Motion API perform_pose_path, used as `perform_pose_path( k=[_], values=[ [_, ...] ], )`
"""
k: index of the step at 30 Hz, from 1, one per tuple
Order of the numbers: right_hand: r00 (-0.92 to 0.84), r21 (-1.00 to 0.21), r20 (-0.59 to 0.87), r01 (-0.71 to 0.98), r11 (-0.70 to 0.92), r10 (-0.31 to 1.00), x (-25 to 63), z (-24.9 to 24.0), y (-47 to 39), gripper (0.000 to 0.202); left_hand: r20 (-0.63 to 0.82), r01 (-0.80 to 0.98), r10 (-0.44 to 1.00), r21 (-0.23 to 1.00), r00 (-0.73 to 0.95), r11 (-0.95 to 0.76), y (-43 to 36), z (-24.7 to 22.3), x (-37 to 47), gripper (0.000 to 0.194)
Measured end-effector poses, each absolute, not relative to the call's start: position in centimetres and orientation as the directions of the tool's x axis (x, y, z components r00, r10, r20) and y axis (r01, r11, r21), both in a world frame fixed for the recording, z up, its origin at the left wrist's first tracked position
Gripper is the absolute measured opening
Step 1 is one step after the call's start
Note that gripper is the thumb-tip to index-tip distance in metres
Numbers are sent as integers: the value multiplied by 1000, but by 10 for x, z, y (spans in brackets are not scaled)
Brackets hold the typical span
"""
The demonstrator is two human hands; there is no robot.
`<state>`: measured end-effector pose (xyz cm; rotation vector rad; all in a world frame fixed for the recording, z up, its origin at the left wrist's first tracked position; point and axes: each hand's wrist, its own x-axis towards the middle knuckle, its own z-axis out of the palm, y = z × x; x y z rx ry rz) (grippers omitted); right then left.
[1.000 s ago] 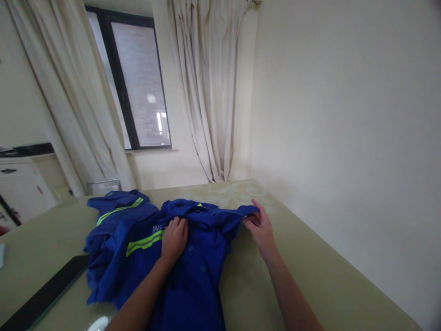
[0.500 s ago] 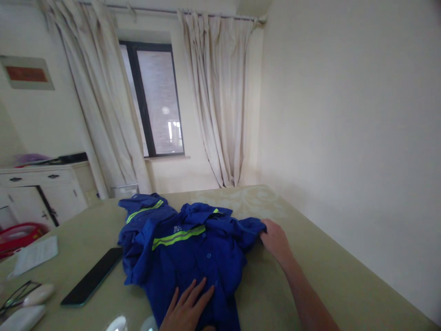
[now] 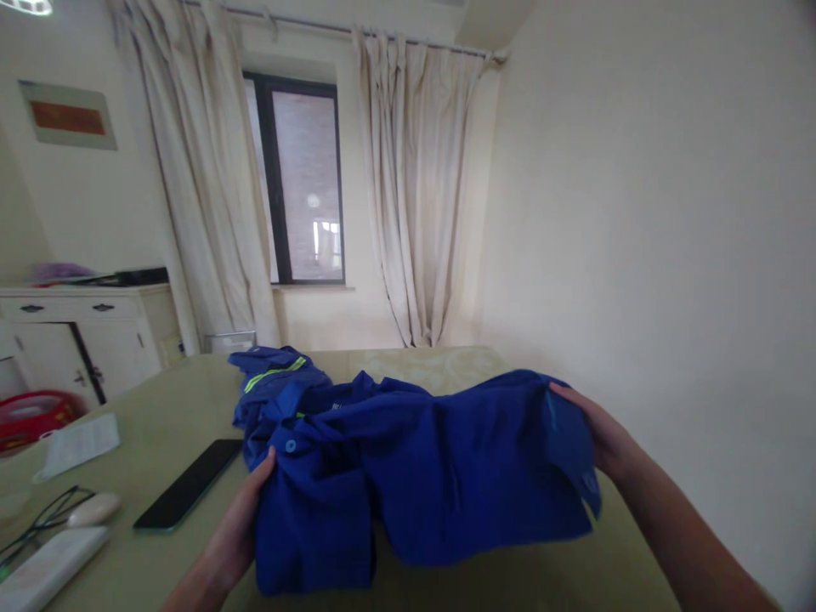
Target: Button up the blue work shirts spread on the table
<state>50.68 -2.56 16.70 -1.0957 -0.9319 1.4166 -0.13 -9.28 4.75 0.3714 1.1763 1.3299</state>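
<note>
A blue work jacket (image 3: 439, 467) with buttons spreads across the middle of the view, partly lifted off the table. My left hand (image 3: 246, 514) grips its left part beside a round button, thumb on top and fingers hidden behind the cloth. On the other side, my right hand (image 3: 599, 433) pinches the end of a sleeve, which stretches out to the right. Farther back, a bunched blue part with a yellow-green reflective strip (image 3: 275, 374) rests on the table; I cannot tell whether it is a separate garment.
On the table (image 3: 172, 391), a black phone-like slab (image 3: 188, 484) lies left of the jacket. Eyeglasses (image 3: 48, 518), a pale mouse-shaped object (image 3: 94, 508), a white case (image 3: 54, 565) and a paper sheet (image 3: 80, 444) lie farther left. A wall (image 3: 669, 255) stands at right.
My left hand has gone from lying flat on the jacket front to gripping its left part. My right hand has drawn the sleeve right and up, and the chest strip is now mostly covered.
</note>
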Motion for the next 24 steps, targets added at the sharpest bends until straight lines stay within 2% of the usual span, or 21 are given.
perform_pose_path(
  k=[3, 4, 6, 9, 12, 14, 16, 18, 20, 22, 24],
  values=[
    [-86, -959, -265, -75, -272, 960, 547, 125, -56, 34, -465, -472, 883, 793, -61, 385, -116, 32, -16, 66],
    [-121, -957, -288, 13, -289, 950, 559, 111, -67, 39, -442, -369, 897, 836, -16, 405, -122, 28, -22, 66],
    [-194, -933, -316, 240, -267, 929, 580, 86, -84, 46, -378, -29, 919, 923, 114, 383, -130, 25, -29, 63],
    [-196, -815, -235, 573, -83, 952, 589, 65, -90, 53, -264, 451, 929, 884, 259, 126, -127, 36, -18, 58],
    [-147, -717, -42, 693, 73, 988, 562, 60, -70, 57, -21, 661, 976, 738, 218, -132, -110, 45, 27, 57],
    [-167, -694, 81, 698, 176, 983, 530, 58, -45, 53, 85, 778, 972, 586, 219, -226, -98, 42, 67, 60],
    [-237, -664, 177, 687, 293, 955, 495, 55, -14, 47, 44, 859, 966, 449, 253, -245, -91, 32, 102, 68],
    [-250, -604, 209, 728, 326, 945, 464, 50, 19, 49, 27, 901, 962, 343, 271, -264, -88, 18, 125, 72],
    [-272, -505, 181, 799, 326, 945, 442, 44, 50, 63, 55, 914, 957, 283, 286, -290, -88, 7, 133, 71],
    [-298, -457, 149, 825, 333, 943, 427, 39, 75, 71, 79, 912, 949, 264, 306, -316, -89, 2, 131, 68],
    [-339, -447, 118, 821, 355, 933, 417, 36, 95, 62, 91, 906, 943, 263, 320, -333, -89, 0, 125, 66]
  ],
)
